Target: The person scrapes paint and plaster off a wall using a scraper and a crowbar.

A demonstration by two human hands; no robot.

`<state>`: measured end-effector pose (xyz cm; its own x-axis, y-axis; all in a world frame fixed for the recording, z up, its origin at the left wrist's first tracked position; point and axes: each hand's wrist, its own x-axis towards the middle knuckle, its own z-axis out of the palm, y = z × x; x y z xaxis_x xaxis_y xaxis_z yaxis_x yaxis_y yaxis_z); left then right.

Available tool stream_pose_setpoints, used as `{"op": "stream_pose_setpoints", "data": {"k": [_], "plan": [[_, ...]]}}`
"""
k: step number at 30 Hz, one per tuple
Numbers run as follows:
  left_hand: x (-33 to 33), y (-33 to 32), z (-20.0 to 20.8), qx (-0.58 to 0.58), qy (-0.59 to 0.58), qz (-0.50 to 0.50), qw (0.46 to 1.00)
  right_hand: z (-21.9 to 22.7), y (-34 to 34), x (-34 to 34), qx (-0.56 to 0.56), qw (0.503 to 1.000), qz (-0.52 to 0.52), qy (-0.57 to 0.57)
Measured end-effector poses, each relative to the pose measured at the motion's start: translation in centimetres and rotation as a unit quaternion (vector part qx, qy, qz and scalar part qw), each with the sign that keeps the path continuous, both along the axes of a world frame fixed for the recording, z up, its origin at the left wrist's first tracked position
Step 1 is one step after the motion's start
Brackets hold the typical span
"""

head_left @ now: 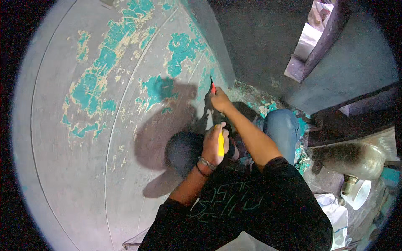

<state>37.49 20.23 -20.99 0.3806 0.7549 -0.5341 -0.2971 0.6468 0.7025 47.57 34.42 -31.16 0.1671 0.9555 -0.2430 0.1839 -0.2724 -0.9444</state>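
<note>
A grey wall (155, 125) with flaking paint and turquoise patches (90, 90) rises on the left and in front of me. My left hand (215, 146), with a bracelet at the wrist, is closed around a yellow-handled tool (221, 144) near my knees; a pale shape lies just beyond it, perhaps its blade. Farther forward, my right hand (220, 101) grips a red-handled tool (213, 88) close to the wall. Its thin dark tip points at the wall near the corner; whether it touches, I cannot tell. The kind of either tool is unclear.
Turquoise paint flakes (268, 106) litter the floor around my bent knee (281, 134). To the right are a rounded metal vessel (356, 160), a white cup-like container (356, 195) and a white sack (335, 215). A dark wall (259, 37) with an opening stands ahead.
</note>
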Motion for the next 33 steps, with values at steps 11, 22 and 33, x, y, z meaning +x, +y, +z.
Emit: {"op": "stream_pose_setpoints", "data": {"k": [11,22,33], "plan": [[0.3,-3.3,2.3,0.002,0.006,0.038,0.999,3.9,-3.3,-1.9,0.0,0.997,0.064,0.045],[0.6,-2.9,2.1,-0.01,0.047,0.016,0.999,1.9,-3.1,-1.2,0.021,0.999,0.034,0.024],[-1.0,-2.7,-0.1,0.081,0.131,0.004,0.988,3.6,-3.0,-2.4,-0.001,0.999,0.04,0.017]]}}
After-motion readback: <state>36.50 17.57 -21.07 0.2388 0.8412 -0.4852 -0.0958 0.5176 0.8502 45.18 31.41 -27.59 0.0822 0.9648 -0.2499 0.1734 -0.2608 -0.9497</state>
